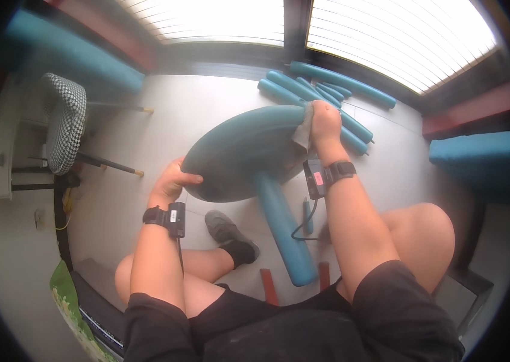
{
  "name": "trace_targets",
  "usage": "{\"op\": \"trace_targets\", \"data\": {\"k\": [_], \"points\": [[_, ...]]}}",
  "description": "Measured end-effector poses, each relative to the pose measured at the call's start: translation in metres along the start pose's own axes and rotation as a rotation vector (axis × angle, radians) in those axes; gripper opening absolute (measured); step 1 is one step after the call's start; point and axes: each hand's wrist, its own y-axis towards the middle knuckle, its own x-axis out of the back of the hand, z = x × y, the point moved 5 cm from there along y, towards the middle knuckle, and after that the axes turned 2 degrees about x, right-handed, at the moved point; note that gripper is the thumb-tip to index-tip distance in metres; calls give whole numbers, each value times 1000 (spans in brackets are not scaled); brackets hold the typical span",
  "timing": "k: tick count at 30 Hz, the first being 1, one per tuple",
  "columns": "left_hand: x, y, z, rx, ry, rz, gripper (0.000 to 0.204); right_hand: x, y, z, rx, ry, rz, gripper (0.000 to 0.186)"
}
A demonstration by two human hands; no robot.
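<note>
A large teal oval disc is tilted up in front of me. My left hand grips its left edge, thumb over the near face. My right hand is closed on a grey cloth pressed to the disc's upper right edge. A thick teal cylinder extends from beneath the disc toward me between my legs, where two red-brown bars lie. A small teal rod lies beside the cylinder.
Several teal cylinders lie on the floor below bright windows. A houndstooth chair and white desk stand left. A long teal piece lies back left; teal padding is at right.
</note>
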Motion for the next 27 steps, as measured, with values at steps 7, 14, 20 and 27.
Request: {"op": "trace_targets", "data": {"k": [7,14,20,27], "points": [[-59,33,36,-17,99,73,50,18,-22,39,123,-572,45,41],[-109,41,11,71,841,-431,73,-36,-87,40,371,-765,224,38],[-106,14,-22,-37,917,-632,65,-48,-106,87,533,-752,236,32],[-105,-9,-64,-324,865,-753,52,-73,-140,141,805,-639,204,29]]}}
